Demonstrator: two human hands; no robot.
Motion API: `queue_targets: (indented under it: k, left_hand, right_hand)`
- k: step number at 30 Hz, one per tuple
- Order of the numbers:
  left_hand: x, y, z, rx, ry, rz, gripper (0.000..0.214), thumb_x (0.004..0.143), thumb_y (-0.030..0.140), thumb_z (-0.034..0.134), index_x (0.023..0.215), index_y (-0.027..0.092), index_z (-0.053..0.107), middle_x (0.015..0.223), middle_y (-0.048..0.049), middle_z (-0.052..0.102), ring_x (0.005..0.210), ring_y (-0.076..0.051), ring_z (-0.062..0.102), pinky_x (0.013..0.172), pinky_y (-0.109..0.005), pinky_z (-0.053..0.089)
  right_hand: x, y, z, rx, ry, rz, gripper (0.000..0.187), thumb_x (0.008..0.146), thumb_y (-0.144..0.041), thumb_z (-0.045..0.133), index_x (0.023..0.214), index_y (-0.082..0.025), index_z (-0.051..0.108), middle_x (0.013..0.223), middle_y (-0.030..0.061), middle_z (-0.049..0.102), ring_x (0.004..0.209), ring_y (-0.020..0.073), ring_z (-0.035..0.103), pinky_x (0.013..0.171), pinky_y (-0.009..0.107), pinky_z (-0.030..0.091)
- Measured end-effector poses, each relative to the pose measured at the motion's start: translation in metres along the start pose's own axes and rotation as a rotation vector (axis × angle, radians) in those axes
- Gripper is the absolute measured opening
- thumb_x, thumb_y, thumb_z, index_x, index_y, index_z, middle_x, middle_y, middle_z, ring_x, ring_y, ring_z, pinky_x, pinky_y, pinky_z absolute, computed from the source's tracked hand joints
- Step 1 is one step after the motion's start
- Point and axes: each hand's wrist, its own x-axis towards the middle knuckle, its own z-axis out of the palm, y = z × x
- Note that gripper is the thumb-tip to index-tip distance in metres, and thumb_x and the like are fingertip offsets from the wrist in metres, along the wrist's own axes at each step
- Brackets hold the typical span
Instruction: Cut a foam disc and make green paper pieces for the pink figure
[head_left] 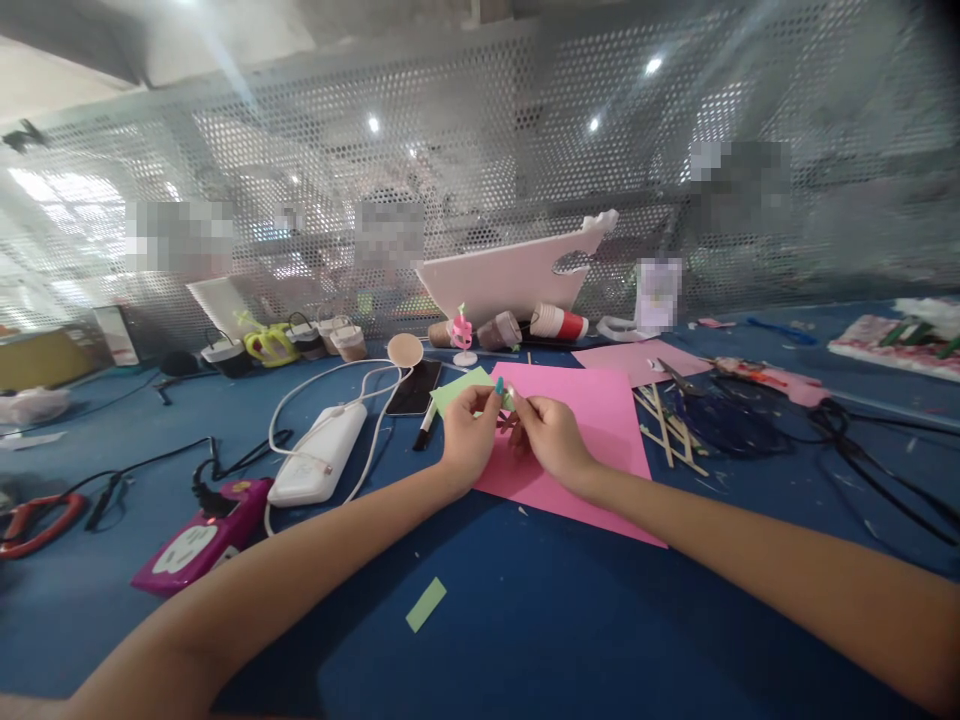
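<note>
My left hand (469,435) and my right hand (551,440) meet above a pink paper sheet (592,420) on the blue table. Both pinch a small light-green paper piece (505,402) between their fingertips, thumbs pressed against it. The piece is mostly hidden by the fingers. A larger green paper sheet (459,388) lies just behind my left hand. A black marker (425,425) lies to the left of my left hand, and a small green paper strip (426,604) rests on the table near my left forearm.
A white power bank (319,465) with cable, a phone (414,387), a magenta device (202,540) and red pliers (34,520) lie left. Wooden sticks (667,425), scissors (682,380) and black cables (847,430) lie right. Paper cups (559,322) and a white foam board (517,275) stand before the perforated screen.
</note>
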Motion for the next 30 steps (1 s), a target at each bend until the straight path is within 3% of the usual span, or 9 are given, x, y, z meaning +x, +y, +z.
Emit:
queue_targets:
  k: [13,22,30]
  left_hand:
    - [-0.005,0.010,0.001,0.007,0.029,-0.012,0.028,0.073,0.029,0.070,0.085,0.019,0.046,0.060,0.0022,0.062,0.054,-0.012,0.061,0.051,-0.024,0.050]
    - [-0.006,0.012,0.002,-0.036,0.002,-0.037,0.030,0.073,0.030,0.069,0.086,0.019,0.044,0.061,0.0033,0.062,0.054,-0.012,0.062,0.051,-0.025,0.053]
    - [-0.005,0.013,0.002,-0.217,-0.013,-0.146,0.042,0.062,0.032,0.078,0.086,0.018,0.047,0.057,0.0047,0.062,0.047,-0.009,0.058,0.051,-0.023,0.051]
  right_hand:
    - [0.000,0.002,-0.002,-0.077,-0.004,-0.040,0.055,0.083,-0.068,0.043,0.056,-0.021,0.054,0.037,0.0010,0.054,0.032,0.0163,0.054,0.039,0.027,0.044]
    - [0.001,0.001,-0.001,-0.065,0.015,-0.018,0.054,0.083,-0.067,0.045,0.056,-0.020,0.049,0.035,-0.0033,0.048,0.030,0.0130,0.051,0.035,0.024,0.038]
    - [0.000,-0.001,-0.001,0.011,0.018,-0.025,0.051,0.086,-0.062,0.045,0.059,-0.019,0.049,0.037,-0.0054,0.046,0.027,0.0098,0.047,0.032,0.021,0.037]
